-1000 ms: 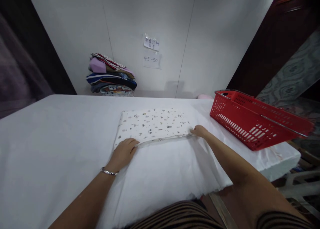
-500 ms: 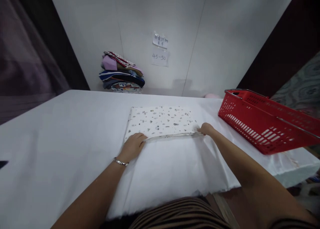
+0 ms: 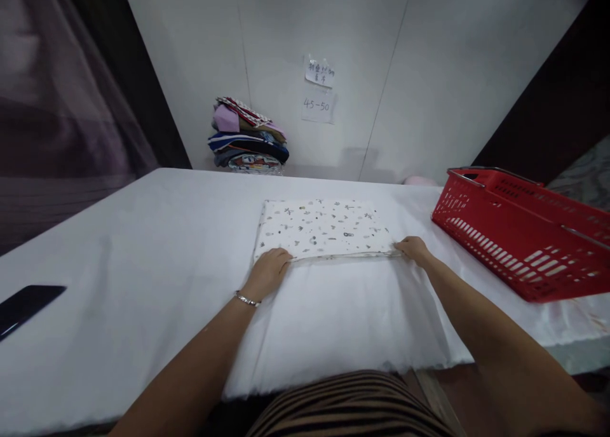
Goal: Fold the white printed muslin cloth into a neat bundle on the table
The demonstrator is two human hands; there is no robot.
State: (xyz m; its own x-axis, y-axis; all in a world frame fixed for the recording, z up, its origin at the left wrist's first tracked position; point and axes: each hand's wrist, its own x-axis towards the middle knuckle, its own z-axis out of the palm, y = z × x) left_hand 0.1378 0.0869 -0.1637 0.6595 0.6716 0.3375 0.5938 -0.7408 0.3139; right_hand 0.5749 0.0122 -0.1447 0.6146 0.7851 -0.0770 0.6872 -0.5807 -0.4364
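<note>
A folded white cloth (image 3: pixel 328 228) with small dark and grey prints lies flat on the white-covered table (image 3: pixel 181 234). My left hand (image 3: pixel 271 273), below a silver bracelet, is closed on the cloth's near left corner; its thumb is partly hidden. At the near right corner, my right hand (image 3: pixel 412 249) pinches the cloth's edge between its fingers. The near edge runs between both hands and shows layered folds.
To the right stands a red plastic basket (image 3: pixel 505 234) with metal handles. A stack of folded fabrics (image 3: pixel 250 138) sits by the wall at the back. A dark phone-like object (image 3: pixel 26 307) lies at the left. Paper notes (image 3: pixel 318 107) hang on the wall.
The camera has turned to the left, so everything sits further right and the dark object has come into view. Both hands keep their places at the cloth's near corners.
</note>
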